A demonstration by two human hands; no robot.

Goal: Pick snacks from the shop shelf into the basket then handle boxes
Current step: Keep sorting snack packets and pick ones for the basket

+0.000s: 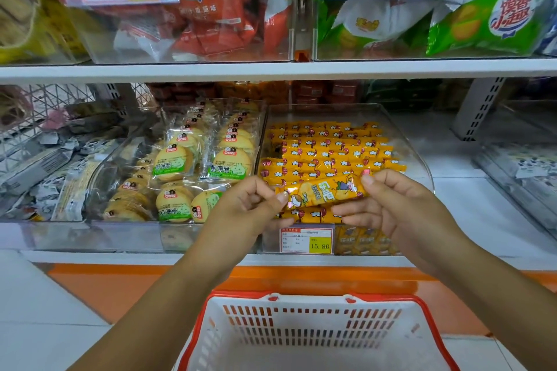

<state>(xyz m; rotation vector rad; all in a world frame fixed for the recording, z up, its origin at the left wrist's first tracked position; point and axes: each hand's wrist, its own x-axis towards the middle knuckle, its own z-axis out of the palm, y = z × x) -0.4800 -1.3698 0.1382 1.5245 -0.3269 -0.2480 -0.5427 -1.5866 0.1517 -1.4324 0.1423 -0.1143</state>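
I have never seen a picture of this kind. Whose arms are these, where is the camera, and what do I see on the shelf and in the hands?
There is no machine here. A person wears one camera on the head, looking forward and down, so you see that person's own two arms. The single picture is taken from there.

The left hand and the right hand each pinch one end of a yellow packet. They hold it in front of a clear bin full of similar packets. Left of the bin lie round biscuits in clear wrappers. A tag on the bin's front reads 15.80. The upper shelf carries larger snack bags. Below the arms is a white basket with a red rim.
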